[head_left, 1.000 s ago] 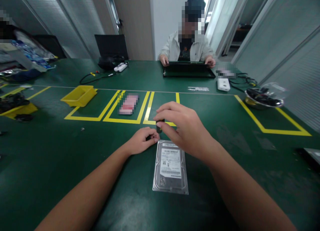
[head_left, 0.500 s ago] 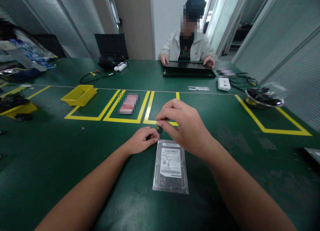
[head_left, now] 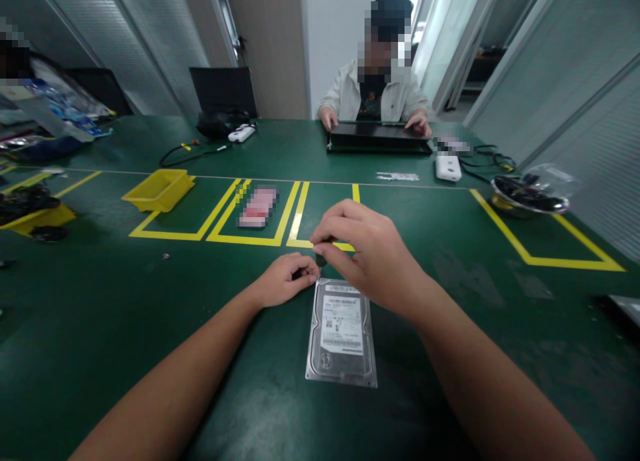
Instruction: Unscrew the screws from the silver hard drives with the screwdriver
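A silver hard drive [head_left: 342, 324] with a white label lies flat on the green table in front of me. Above its far left corner, my right hand [head_left: 367, 248] grips the dark handle of a small screwdriver [head_left: 321, 259], which points down at that corner. Most of the handle is hidden by my fingers. My left hand [head_left: 287, 279] rests on the table just left of the same corner, fingers curled and thumb and fingertips together by the screwdriver's tip. Whatever they pinch there is too small to make out.
Yellow tape marks areas on the green table [head_left: 240, 381]. A yellow bin [head_left: 160, 189] and a blurred pink item [head_left: 259, 206] lie beyond my left hand. At right stands a metal bowl [head_left: 530, 198] of dark parts. Across the table, a person [head_left: 375, 94] handles a black panel [head_left: 379, 136].
The screwdriver handle has turned slightly in my right hand's fingers. My left hand and the hard drive stay in place. Across the table, the person's hand at the panel's right end has shifted slightly.
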Tool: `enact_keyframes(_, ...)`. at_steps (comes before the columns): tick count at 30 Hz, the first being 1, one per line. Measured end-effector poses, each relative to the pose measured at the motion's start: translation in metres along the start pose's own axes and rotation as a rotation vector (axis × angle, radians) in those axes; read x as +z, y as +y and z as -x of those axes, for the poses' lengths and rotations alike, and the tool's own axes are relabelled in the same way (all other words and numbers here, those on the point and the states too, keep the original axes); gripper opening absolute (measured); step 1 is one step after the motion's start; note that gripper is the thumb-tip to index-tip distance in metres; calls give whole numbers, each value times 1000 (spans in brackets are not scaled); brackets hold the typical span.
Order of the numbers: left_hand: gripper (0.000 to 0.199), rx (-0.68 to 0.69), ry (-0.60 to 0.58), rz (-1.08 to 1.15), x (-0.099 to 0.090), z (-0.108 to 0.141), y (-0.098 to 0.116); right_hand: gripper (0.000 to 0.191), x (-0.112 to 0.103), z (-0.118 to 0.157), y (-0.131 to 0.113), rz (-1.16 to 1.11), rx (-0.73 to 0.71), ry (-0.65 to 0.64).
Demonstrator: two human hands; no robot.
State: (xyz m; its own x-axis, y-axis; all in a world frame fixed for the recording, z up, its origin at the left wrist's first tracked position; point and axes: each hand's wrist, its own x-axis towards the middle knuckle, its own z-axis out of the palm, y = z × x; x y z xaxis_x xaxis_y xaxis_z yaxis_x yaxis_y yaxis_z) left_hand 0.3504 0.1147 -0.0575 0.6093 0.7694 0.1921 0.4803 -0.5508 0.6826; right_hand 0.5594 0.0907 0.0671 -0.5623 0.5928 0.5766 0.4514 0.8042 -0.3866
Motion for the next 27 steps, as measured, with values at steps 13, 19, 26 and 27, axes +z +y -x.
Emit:
enact_keyframes(13, 12, 14, 2, 1, 0, 0, -1, 11, 1, 0, 1, 17, -17, 35)
enact_keyframes(19, 12, 20, 7, -6, 0, 0, 0, 15, 1, -1, 2, 19, -44, 5)
enact_keyframes(26, 13, 15, -1, 9, 0, 1, 0, 17, 0, 0, 0, -2, -36, -2)
enact_keyframes(27, 14, 17, 1, 13, 0, 0, 0, 14, -1, -1, -1, -1, -20, -4)
